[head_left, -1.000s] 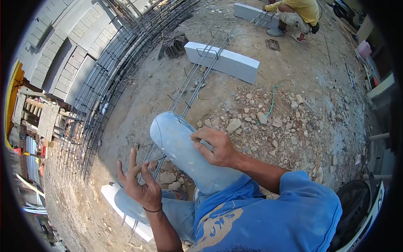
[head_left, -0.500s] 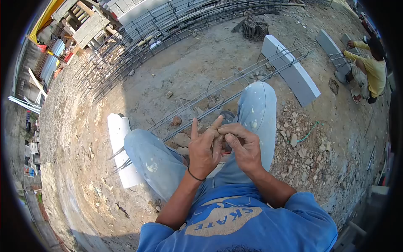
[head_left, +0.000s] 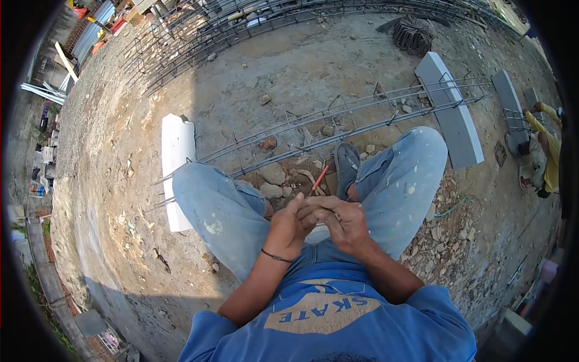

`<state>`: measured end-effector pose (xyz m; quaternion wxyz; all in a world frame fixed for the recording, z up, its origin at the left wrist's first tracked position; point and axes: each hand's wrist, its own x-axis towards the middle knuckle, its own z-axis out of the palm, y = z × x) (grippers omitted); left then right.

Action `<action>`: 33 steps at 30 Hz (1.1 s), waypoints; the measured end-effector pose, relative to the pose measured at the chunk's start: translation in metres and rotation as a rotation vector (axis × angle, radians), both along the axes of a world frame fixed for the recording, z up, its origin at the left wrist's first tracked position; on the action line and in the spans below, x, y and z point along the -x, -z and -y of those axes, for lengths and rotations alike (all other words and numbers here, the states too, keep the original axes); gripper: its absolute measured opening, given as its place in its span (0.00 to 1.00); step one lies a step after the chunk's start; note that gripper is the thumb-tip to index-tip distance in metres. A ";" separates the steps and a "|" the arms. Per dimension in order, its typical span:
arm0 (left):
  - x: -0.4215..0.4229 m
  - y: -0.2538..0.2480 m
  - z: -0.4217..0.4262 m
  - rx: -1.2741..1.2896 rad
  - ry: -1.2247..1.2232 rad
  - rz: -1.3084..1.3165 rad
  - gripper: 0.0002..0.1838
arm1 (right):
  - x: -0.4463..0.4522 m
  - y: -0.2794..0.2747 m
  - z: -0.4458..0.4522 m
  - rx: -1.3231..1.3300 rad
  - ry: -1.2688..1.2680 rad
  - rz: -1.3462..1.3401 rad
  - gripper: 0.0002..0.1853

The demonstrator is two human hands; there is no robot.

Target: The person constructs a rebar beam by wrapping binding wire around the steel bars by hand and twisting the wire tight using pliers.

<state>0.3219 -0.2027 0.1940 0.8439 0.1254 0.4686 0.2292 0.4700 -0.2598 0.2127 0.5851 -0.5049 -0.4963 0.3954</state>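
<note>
Left grip, right grip curled together, contents unclear, red stick just beyond

Blue SKATE shirt; pale-spotted jeans; dark wristband.

Bright daylight. Left hand and right hand in soft shade; direct sun on gravelly ground left of them, shadow edge crisp. White block there nearly washed out. Fisheye bows rebar cage beyond grip; corners black.
</note>
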 end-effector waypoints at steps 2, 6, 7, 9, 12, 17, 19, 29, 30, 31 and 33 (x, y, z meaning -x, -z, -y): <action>0.014 0.003 -0.008 0.079 0.067 0.141 0.28 | 0.001 0.003 0.001 0.066 -0.103 -0.031 0.11; 0.021 -0.005 -0.015 0.280 -0.039 0.309 0.24 | 0.007 0.002 0.002 0.210 -0.298 -0.274 0.07; 0.019 -0.012 -0.016 0.295 -0.123 0.262 0.22 | 0.006 0.000 0.003 0.213 -0.303 -0.276 0.07; 0.022 -0.011 -0.009 0.185 -0.186 0.305 0.21 | 0.001 -0.004 0.004 0.330 -0.385 -0.536 0.06; 0.016 -0.016 0.005 -0.284 -0.188 0.102 0.19 | -0.010 0.003 0.004 0.398 -0.529 -0.698 0.10; 0.006 -0.012 0.001 -0.507 -0.217 0.002 0.18 | -0.017 0.006 0.001 0.555 -0.536 -0.612 0.10; 0.006 -0.031 -0.021 -0.259 -0.223 0.105 0.20 | -0.014 0.009 0.005 0.595 -0.590 -0.542 0.09; 0.011 -0.034 -0.104 -0.792 -0.327 -0.079 0.22 | 0.008 0.016 0.014 0.486 -0.622 -0.080 0.11; 0.008 -0.040 -0.105 -0.791 -0.306 -0.037 0.20 | 0.007 0.016 0.012 0.477 -0.627 -0.069 0.11; 0.006 -0.044 -0.106 -0.787 -0.284 0.004 0.19 | 0.006 0.016 0.013 0.518 -0.611 -0.139 0.10; 0.008 -0.044 -0.110 -0.757 -0.286 0.123 0.17 | 0.003 0.020 0.016 0.555 -0.600 -0.197 0.09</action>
